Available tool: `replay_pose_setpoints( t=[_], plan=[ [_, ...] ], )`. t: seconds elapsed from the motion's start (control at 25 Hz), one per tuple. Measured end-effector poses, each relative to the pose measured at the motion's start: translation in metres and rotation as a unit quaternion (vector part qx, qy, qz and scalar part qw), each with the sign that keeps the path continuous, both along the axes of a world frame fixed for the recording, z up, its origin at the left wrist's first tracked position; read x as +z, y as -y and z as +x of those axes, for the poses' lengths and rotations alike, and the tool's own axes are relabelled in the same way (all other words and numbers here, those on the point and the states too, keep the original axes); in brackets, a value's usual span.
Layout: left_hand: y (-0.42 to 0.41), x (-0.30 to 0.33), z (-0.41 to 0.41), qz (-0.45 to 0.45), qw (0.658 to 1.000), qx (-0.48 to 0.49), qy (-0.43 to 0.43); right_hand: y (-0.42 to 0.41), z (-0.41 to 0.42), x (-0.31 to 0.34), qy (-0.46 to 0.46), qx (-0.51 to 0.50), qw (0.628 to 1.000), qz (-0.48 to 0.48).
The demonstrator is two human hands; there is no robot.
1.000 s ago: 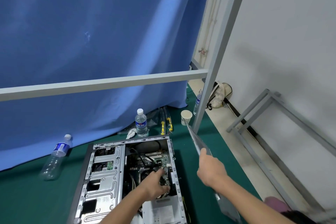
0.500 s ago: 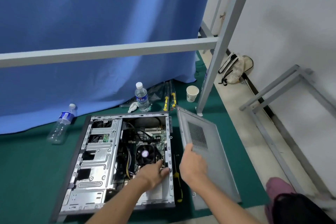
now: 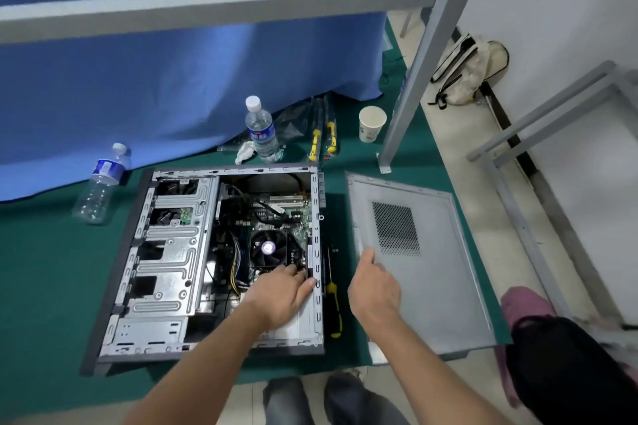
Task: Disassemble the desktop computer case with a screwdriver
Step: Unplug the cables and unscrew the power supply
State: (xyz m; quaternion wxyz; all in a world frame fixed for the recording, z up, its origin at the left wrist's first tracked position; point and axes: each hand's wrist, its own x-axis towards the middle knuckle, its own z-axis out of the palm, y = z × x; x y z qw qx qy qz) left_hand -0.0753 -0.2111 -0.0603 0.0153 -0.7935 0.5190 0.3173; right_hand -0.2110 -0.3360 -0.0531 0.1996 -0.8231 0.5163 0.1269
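Note:
The open computer case [image 3: 165, 262] lies on its side on a green mat, its fan and boards exposed. My left hand [image 3: 279, 293] rests inside it against the right rim, fingers fairly straight beside the fan. The grey side panel [image 3: 438, 272] lies flat on the mat to the right of the case. At the panel's left edge my right hand [image 3: 374, 285] holds it, thumb on top. A screwdriver [image 3: 334, 310] with a yellow and black handle lies on the mat between case and panel, untouched.
Two water bottles [image 3: 261, 129] [image 3: 100, 183], a paper cup [image 3: 371, 123] and more yellow-handled tools [image 3: 322, 140] sit behind the case by the blue curtain. A grey frame post [image 3: 407, 90] stands behind the panel. Another person's dark clothing [image 3: 569, 366] is at the right.
The side panel, held upright in my right hand a second ago, has swung down and now lies flat on the mat. My view has tilted downward. My left hand stayed at the case rim.

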Motion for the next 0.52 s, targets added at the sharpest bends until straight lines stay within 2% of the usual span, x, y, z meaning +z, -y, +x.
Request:
replay_pose_setpoints(
  t=[0.16, 0.52],
  plan=[
    [-0.002, -0.006, -0.003, -0.043, 0.998, -0.024, 0.047, 0.006, -0.008, -0.032, -0.027, -0.003, 0.999, 0.027],
    [-0.002, -0.009, -0.001, -0.058, 0.996, -0.027, 0.066, 0.027, -0.031, -0.087, -0.034, -0.007, 0.999, 0.035]
  ],
)
